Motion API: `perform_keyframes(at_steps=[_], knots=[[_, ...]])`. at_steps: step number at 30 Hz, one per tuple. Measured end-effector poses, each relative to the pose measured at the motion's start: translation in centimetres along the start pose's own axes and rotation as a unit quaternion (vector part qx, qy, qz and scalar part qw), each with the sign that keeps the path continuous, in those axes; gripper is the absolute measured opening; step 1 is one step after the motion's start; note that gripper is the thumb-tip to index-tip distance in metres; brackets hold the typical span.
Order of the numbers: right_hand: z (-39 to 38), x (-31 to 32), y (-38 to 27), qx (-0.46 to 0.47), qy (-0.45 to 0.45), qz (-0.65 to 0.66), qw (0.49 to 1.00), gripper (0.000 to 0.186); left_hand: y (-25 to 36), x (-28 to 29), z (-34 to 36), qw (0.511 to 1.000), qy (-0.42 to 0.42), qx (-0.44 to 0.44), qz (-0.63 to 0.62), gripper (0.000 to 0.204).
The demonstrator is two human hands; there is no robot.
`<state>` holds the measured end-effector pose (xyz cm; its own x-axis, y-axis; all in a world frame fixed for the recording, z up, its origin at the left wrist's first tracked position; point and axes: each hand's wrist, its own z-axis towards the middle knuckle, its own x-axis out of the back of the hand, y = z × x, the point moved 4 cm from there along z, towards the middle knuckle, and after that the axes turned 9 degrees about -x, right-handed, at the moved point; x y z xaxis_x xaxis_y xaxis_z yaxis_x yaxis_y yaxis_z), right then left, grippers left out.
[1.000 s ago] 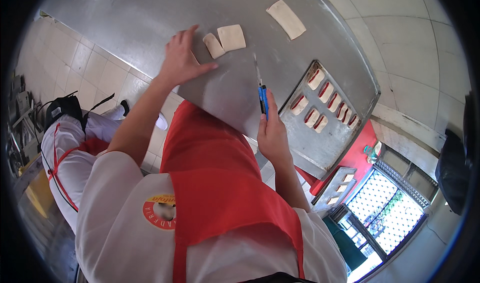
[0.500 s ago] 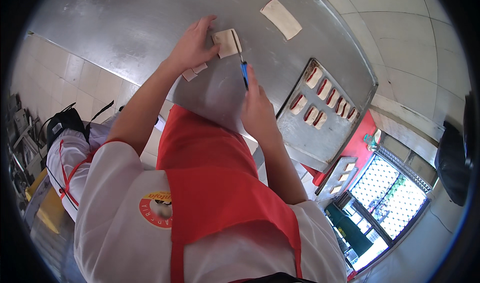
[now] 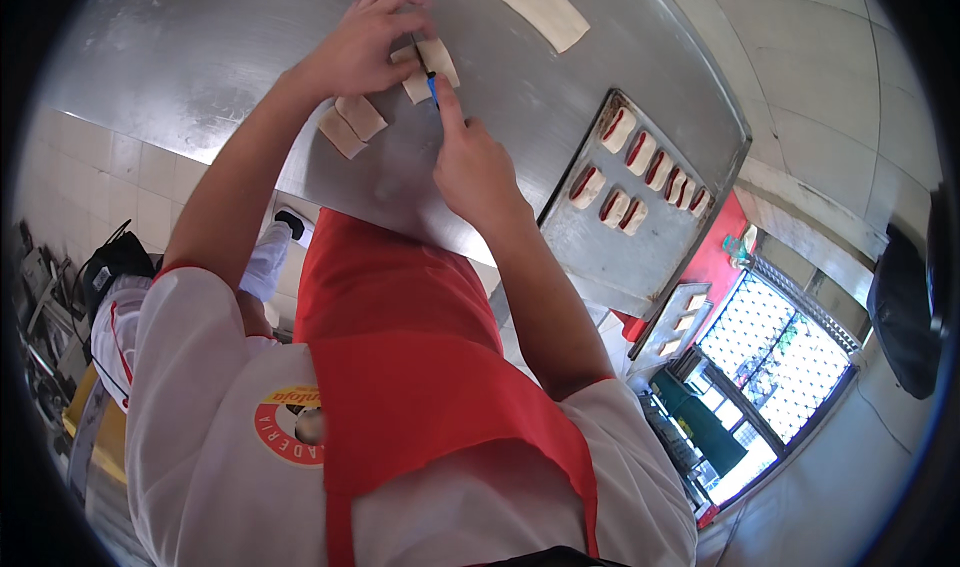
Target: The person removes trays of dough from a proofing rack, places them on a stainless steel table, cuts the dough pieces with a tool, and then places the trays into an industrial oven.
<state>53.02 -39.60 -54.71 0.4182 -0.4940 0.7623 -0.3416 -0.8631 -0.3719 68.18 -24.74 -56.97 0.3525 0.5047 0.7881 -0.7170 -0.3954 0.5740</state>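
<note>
My right hand (image 3: 475,162) is closed round a small knife (image 3: 433,82) with a blue and black handle, its index finger stretched along the top. The narrow blade lies across a pale, flat dough piece (image 3: 441,62), pointing away from me. At the left of that piece is my left hand (image 3: 365,47), fingers apart and arched near the blade tip, thumb down against the dough. Nearer to me, two cut dough pieces (image 3: 343,137) lie side by side, below my left wrist. A longer dough strip (image 3: 543,9) rests farther off to the right.
The metal worktable (image 3: 230,57) has a rounded right end. On its right side, a baking tray (image 3: 592,252) holds several dough pieces with red filling (image 3: 640,154). Another tray (image 3: 672,317) with pale pieces stands beyond the table. Another person (image 3: 115,307) is at the left.
The knife and my right hand have moved left and away from me across the dough. My left hand has shifted left and farther off, uncovering more of the two cut pieces.
</note>
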Motion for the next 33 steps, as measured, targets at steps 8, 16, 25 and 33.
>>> perform_keyframes(at_steps=[8, 16, 25, 33], knots=[[-2.0, -0.9, 1.8, -0.022, -0.026, -0.020, 0.999, 0.083, 0.7, -0.8, 1.5, 0.997, -0.071, -0.010, 0.042, 0.014], [-13.3, -1.7, 8.2, -0.082, -0.041, 0.068, 0.993, 0.072, -0.8, -0.6, 0.3, 0.968, -0.076, 0.066, -0.231, 0.022], [-0.5, 1.7, 8.5, 0.014, 0.289, -0.029, 0.957, 0.063, -2.9, -2.1, -2.9, 0.910, 0.008, 0.130, -0.394, 0.034], [10.9, 3.1, -0.5, 0.181, 0.020, 0.209, 0.961, 0.069, -1.6, -1.9, -2.8, 0.892, -0.010, 0.029, -0.450, 0.037]])
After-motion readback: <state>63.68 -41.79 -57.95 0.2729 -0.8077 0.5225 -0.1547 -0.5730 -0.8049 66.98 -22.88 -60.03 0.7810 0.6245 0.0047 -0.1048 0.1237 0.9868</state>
